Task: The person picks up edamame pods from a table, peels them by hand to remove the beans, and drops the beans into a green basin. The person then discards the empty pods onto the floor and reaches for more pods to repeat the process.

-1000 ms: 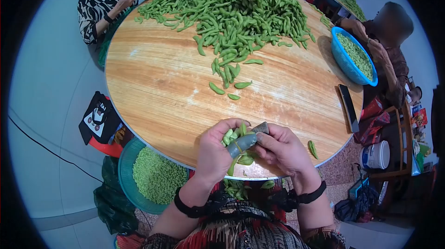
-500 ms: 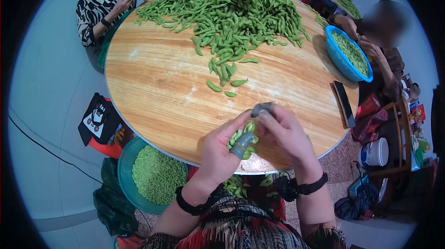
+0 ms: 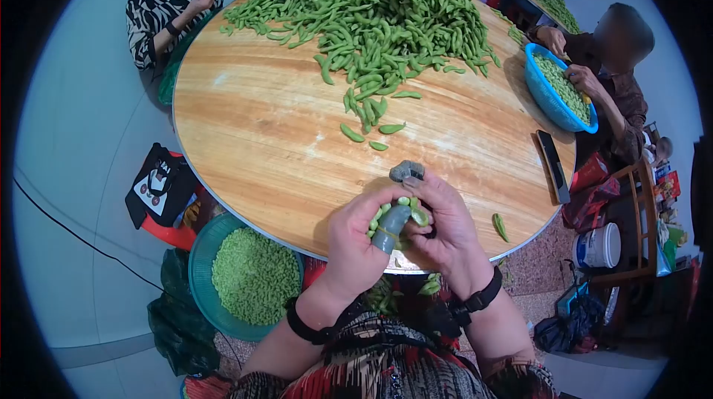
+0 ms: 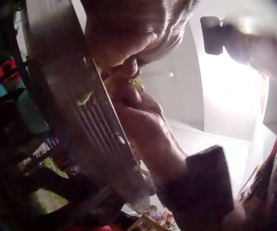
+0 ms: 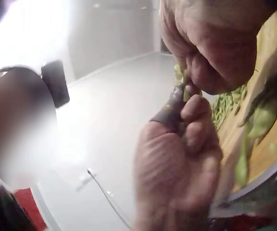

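Observation:
My left hand (image 3: 355, 232), a grey cover (image 3: 391, 228) banded on its thumb, curls round several shelled green beans (image 3: 376, 221) over the table's near edge. Opposite it, my right hand (image 3: 448, 221) pinches a split edamame pod (image 3: 420, 215) against the left fingertips. A second grey cover (image 3: 407, 171) sits on a right fingertip. In the right wrist view, the left hand (image 5: 177, 163) and right hand (image 5: 215, 48) meet at the fingertips around a bit of green pod (image 5: 178, 73). The left wrist view shows the hands from below, beside the table's edge.
A large edamame heap (image 3: 405, 20) covers the far side of the round wooden table (image 3: 245, 139). A phone (image 3: 552, 167) and a loose pod (image 3: 500, 227) lie at right. A blue basket (image 3: 536, 91) and a teal basket (image 3: 199, 280) contain shelled beans. Other people sit around.
The right hand moved away up and right from the left hand, then came back against it with a pod. The left hand keeps its beans and has shifted slightly.

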Action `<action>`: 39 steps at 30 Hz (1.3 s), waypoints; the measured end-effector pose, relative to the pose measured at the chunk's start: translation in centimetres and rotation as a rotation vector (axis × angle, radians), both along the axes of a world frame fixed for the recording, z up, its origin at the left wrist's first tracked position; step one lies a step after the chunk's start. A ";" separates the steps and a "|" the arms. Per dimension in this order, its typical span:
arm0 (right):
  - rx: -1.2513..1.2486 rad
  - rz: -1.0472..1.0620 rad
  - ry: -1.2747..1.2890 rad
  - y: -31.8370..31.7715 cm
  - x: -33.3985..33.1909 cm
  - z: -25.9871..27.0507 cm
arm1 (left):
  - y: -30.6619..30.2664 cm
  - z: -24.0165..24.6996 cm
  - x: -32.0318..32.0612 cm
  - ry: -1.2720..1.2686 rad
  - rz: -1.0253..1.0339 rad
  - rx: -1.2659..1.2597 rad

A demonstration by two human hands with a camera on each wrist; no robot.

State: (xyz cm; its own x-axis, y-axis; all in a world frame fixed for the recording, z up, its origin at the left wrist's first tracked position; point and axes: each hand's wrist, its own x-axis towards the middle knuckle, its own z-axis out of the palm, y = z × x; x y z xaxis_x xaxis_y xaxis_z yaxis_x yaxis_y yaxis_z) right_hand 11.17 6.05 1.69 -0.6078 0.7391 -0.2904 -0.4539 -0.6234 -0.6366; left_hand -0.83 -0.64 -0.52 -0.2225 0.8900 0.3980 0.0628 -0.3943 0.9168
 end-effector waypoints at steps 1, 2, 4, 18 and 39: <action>0.000 0.000 -0.001 0.0 -0.4 0.1 | -0.1 0.0 -0.1 -0.001 0.000 0.000; 0.220 -0.093 -0.190 -0.1 -1.0 0.3 | -0.3 0.1 -0.2 -0.247 -0.089 -0.148; 0.512 -0.090 -0.449 -0.1 -0.6 1.1 | -0.7 0.6 -0.7 -0.496 -0.178 -0.292; 1.458 0.231 -1.208 6.6 -2.2 1.5 | -14.7 -4.1 -16.9 1.408 0.366 -0.590; 0.453 0.442 -0.431 -1.4 2.3 2.1 | -1.0 0.0 -0.7 -0.839 -0.072 -0.355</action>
